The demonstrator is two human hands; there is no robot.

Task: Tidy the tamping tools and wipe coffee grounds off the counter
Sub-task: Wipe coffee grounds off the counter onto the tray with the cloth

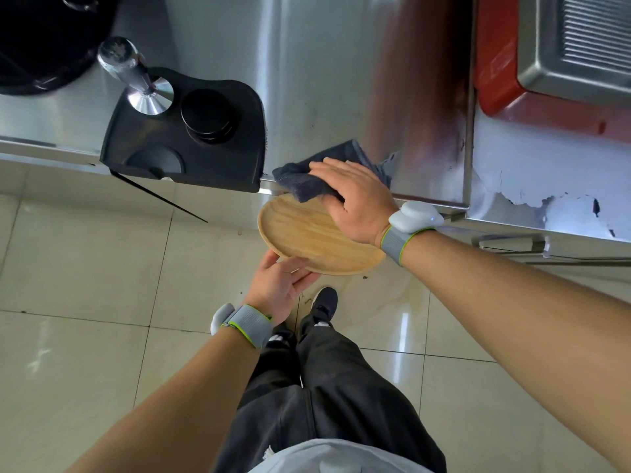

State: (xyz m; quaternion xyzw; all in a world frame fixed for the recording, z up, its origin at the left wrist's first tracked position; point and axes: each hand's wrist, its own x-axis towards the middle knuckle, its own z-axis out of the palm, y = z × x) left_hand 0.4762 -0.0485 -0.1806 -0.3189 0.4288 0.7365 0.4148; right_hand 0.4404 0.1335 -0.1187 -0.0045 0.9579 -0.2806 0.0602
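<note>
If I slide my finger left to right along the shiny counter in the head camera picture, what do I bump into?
Silver tamper → black round distributor, both on the black tamping mat → dark grey cloth under the right hand → red machine.

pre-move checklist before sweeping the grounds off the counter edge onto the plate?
1. Dark cloth under right hand, at the counter edge: ok.
2. Wooden plate held by left hand just below the edge under the cloth: ok.
3. Plate level: not ok, tilted.
4. Tamper seated on black tamping mat: ok.
5. Grounds left on counter: cannot tell.
</note>
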